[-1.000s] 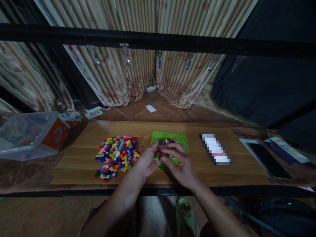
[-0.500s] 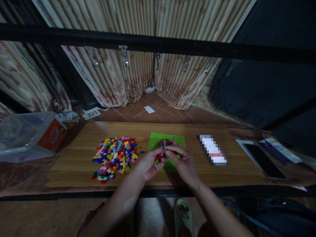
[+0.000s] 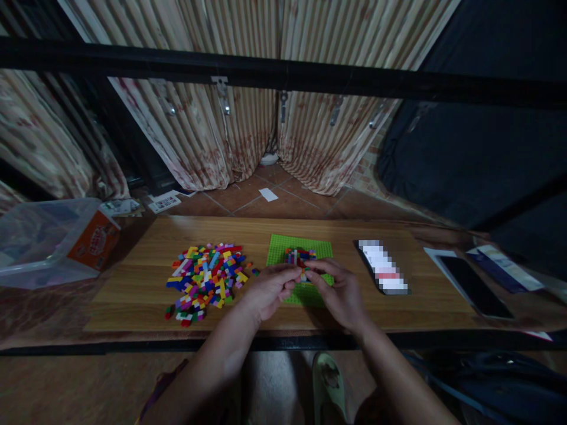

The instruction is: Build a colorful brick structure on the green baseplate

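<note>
A bright green studded baseplate (image 3: 277,245) lies on the wooden board, carrying a low build of multicoloured toy bricks (image 3: 296,255) with a pale upright piece. Over its front half, my left hand (image 3: 271,290) and my right hand (image 3: 340,290) meet, thumbs and index fingers pinched together. Small toy bricks (image 3: 303,275) show orange and whitish between the fingertips; their exact shape and which hand bears which are hard to make out. My hands cover part of the plate. Left of them is a heap of loose toy bricks (image 3: 208,277) in many colours.
A phone with a blurred screen (image 3: 383,268) lies right of the plate on the wooden board (image 3: 133,277). Farther right is a dark tablet-like slab (image 3: 476,286) beside papers. A clear plastic tub (image 3: 44,242) with an orange label stands at the left. A black bar (image 3: 283,69) crosses beyond the board.
My right hand has shifted slightly to the right and my left fingers have closed up more. Red and green bricks seen by the left fingers are now out of sight; more of the build shows.
</note>
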Demonstrator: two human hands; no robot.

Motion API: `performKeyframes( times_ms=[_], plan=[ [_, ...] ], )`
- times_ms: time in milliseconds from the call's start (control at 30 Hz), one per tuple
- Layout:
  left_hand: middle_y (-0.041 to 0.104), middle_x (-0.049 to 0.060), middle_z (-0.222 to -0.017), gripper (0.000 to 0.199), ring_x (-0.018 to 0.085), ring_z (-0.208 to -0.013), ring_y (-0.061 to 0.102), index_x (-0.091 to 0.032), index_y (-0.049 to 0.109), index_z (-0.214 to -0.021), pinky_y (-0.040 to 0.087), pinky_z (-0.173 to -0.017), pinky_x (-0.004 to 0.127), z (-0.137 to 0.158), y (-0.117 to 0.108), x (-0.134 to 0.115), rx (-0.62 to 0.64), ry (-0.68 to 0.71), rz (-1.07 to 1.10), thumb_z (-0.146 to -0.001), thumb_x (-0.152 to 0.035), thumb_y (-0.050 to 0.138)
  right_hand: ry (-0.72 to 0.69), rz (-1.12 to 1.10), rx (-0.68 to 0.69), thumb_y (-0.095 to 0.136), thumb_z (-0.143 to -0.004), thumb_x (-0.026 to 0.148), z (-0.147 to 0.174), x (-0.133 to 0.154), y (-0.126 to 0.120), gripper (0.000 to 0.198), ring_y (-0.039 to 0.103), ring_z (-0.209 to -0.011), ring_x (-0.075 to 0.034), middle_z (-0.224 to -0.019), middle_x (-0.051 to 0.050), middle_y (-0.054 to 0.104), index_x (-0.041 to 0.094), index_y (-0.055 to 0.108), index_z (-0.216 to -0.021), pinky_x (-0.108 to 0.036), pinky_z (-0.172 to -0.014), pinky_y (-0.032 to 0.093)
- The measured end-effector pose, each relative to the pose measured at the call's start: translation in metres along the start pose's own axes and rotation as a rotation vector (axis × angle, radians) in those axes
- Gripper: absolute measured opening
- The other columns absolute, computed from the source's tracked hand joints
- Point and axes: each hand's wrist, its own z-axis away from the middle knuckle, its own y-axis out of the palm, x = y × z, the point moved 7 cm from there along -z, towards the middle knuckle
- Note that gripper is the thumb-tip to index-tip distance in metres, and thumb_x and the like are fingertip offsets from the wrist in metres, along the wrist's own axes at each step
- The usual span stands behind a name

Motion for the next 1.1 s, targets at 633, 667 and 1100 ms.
performKeyframes(
  times_ms=[633, 667, 1100],
  plan=[
    [0.047, -0.004, -0.060, 0.026, 0.000, -0.044, 0.029, -0.010, 0.057, -0.068, 0.009, -0.039, 0.016, -0.001, -0.010, -0.006, -0.036, 0.005, 0.026, -0.059, -0.023, 0.078, 0.292, -0.348, -0.111, 0.067, -0.075, 0.035, -0.002, -0.030, -0.014, 0.022, 0.064, -0.086, -0.019, -0.096, -0.002, 0.072, 0.028, 0.072, -0.095, -0.034, -0.079, 0.048],
    [0.047, -0.004, -0.060, 0.025, 0.000, -0.044, 0.030, -0.010, 0.057, -0.068, 0.009, -0.039, 0.016, -0.001, -0.012, -0.007, -0.046, 0.011, 0.033, -0.060, -0.022, 0.078, 0.287, -0.294, -0.106, 0.065, -0.076, 0.036, -0.002, -0.032, -0.018, 0.022, 0.063, -0.086, -0.019, -0.096, -0.002, 0.072, 0.027, 0.072, -0.096, -0.034, -0.079, 0.048],
    [0.049, -0.002, -0.062, 0.023, 0.000, -0.045, 0.031, -0.010, 0.057, -0.070, 0.011, -0.037, 0.014, -0.001, -0.015, -0.011, -0.053, 0.047, 0.046, -0.062, -0.019, 0.076, 0.336, 0.115, 0.026, 0.056, -0.078, 0.034, 0.005, -0.054, -0.023, 0.019, 0.062, -0.066, -0.019, -0.075, -0.003, 0.069, 0.020, 0.067, -0.086, -0.031, -0.063, 0.046]
  ],
)
